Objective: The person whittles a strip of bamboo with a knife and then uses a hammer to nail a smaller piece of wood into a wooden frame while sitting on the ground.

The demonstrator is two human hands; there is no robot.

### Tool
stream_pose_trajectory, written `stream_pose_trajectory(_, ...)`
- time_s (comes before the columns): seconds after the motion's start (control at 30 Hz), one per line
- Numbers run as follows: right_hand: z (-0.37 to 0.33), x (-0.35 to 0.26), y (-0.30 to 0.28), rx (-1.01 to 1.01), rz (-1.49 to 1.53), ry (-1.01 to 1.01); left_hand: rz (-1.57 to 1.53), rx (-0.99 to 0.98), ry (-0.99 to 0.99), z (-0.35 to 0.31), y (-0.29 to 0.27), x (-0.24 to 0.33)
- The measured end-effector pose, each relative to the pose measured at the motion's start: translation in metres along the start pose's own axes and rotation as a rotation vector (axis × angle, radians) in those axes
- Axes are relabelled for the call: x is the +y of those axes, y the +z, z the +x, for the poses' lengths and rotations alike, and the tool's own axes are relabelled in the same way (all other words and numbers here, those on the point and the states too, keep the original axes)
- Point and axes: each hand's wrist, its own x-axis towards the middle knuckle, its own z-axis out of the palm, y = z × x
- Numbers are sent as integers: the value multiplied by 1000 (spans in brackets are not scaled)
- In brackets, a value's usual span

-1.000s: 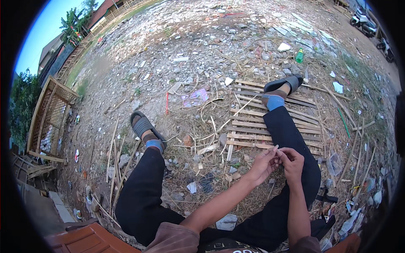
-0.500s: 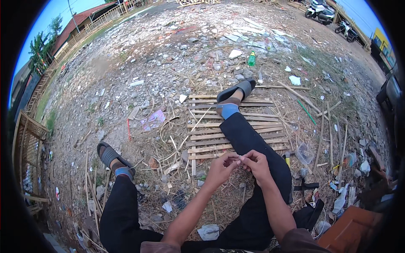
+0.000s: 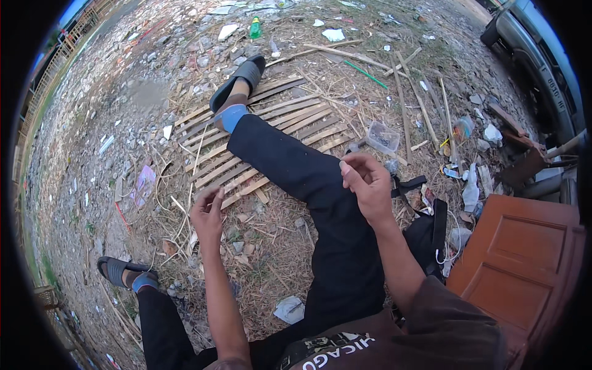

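My left hand [image 3: 208, 214] is raised beside the near left end of a wooden slat panel [image 3: 203, 161], thumb and fingers drawn together. Anything between its fingertips is too small or blurred to make out. Over my bent right knee is my right hand [image 3: 369, 188], its fingers curled and the thumb close to the forefinger in a pinch. Whether it holds something tiny does not show. The panel of thin, spaced slats lies on the ground under my right leg, and my sandalled right foot [image 3: 239, 83] rests on it. My leg hides part of the slats.
Right of my knee sits a clear plastic box [image 3: 382, 137] with small dark bits inside. A black strapped bag [image 3: 427, 237] and a brown panelled wooden board [image 3: 512, 246] lie at the right. Loose wooden strips [image 3: 425, 114] and a green bottle [image 3: 255, 28] are farther off; a parked vehicle [image 3: 542, 61] stands far right.
My hands, together at the fingertips before, have parted: the left moved left, the right toward my knee. The view has turned to the right, bringing the vehicle and brown board further in.
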Motion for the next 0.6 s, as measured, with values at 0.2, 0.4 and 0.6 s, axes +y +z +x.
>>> stream_pose_trajectory(0.2, -45, 73, -118, 89, -1062, 247, 40, 136, 60, 26, -58, -66)
stream_pose_trajectory(0.4, -64, 125, -126, 92, -1281, 121, 129, 181, -56, 17, -93, -110)
stream_pose_trajectory(0.6, -34, 117, -128, -17, -1412, 246, 84, 189, -51, 18, -65, -96)
